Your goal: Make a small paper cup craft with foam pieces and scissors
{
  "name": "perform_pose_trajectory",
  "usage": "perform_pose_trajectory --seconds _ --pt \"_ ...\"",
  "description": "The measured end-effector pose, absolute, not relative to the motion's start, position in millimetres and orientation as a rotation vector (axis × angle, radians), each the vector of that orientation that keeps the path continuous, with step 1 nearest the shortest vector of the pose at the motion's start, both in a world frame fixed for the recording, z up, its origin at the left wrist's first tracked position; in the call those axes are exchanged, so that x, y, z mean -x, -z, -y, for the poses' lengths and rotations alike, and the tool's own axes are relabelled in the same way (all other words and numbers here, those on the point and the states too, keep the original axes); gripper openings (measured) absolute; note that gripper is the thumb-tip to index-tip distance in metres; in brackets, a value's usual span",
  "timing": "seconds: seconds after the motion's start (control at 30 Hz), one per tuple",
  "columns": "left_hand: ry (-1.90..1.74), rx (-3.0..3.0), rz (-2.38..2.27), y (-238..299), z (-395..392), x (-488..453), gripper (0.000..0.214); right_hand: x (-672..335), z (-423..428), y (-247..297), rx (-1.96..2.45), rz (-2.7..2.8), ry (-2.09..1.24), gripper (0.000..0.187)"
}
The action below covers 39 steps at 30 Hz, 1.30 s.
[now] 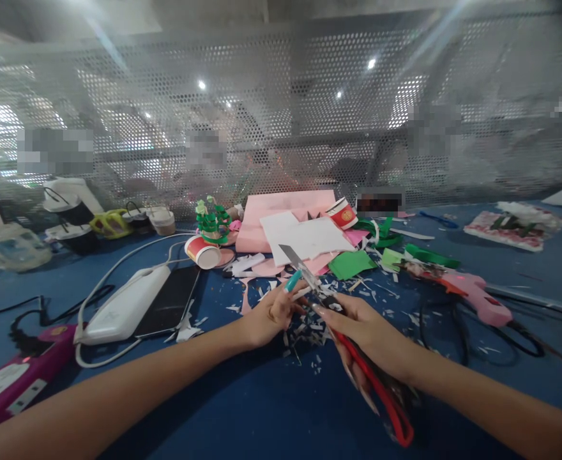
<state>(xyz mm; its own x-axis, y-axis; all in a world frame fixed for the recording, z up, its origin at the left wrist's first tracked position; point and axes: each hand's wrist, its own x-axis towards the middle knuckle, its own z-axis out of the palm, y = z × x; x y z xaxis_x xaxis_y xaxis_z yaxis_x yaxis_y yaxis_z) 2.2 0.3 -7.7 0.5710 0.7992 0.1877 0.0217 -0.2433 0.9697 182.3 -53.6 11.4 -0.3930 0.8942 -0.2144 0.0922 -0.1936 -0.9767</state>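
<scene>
My right hand [370, 335] is wrapped around a pair of scissors [381, 396] with red handles. Their blades point up and to the left, over the paper scraps. Close to the blades, my left hand [274, 313] is closed, its fingertips pinched together beside my right fingertips. Whatever small piece lies between them is too small and hidden to make out. A long teal tip, which looks like a painted nail, sticks up from a left finger. Small white paper clippings [310, 332] lie scattered beneath both hands. Beyond the blades rests a white sheet [314, 239] on pink paper [285, 204].
Green paper [352, 264] lies ahead. A pink glue gun [475, 297] with its cord is at the right. Red paper cups [203, 252] stand farther back. On the left are a black phone [170, 300], a white power bank [125, 303] and a purple power strip [27, 370].
</scene>
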Motion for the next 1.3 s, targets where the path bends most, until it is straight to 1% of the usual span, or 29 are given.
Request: perform_pose_trajectory --seconds 0.13,0.23,0.4,0.53,0.67,0.83,0.97,1.03,1.17,1.3 --pt "-0.76 -1.609 -0.568 10 -3 3 0.073 -185 51 -10 1.151 1.409 -1.609 0.028" --pt "-0.765 -1.653 -0.639 10 -2 4 0.07 -186 49 -11 1.128 1.389 -1.614 0.031" --pt "-0.851 -1.592 -0.771 18 -6 -1 0.074 -184 49 -12 1.119 1.343 -1.69 0.034" --pt "-0.951 -1.503 -0.816 22 -9 -4 0.071 -183 49 -10 1.141 1.339 -1.702 0.035" --pt "-0.892 -1.599 -0.829 18 -8 -3 0.066 -183 49 -9 1.157 1.332 -1.714 0.033" --pt "-0.821 -1.754 -0.804 15 -5 -1 0.072 -183 52 -10 1.141 1.345 -1.736 0.032" --pt "-0.83 -1.73 -0.808 19 -7 0 0.077 -183 52 -12 1.179 1.331 -1.721 0.032" --pt "-0.866 -1.68 -0.797 23 -9 1 0.073 -183 50 -12 1.191 1.33 -1.712 0.034" --pt "-1.051 -1.62 -0.75 29 -15 3 0.062 -186 48 -12 1.205 1.328 -1.684 0.037" --pt "-1.065 -1.587 -0.676 32 -18 3 0.063 -186 47 -11 1.206 1.326 -1.678 0.033"
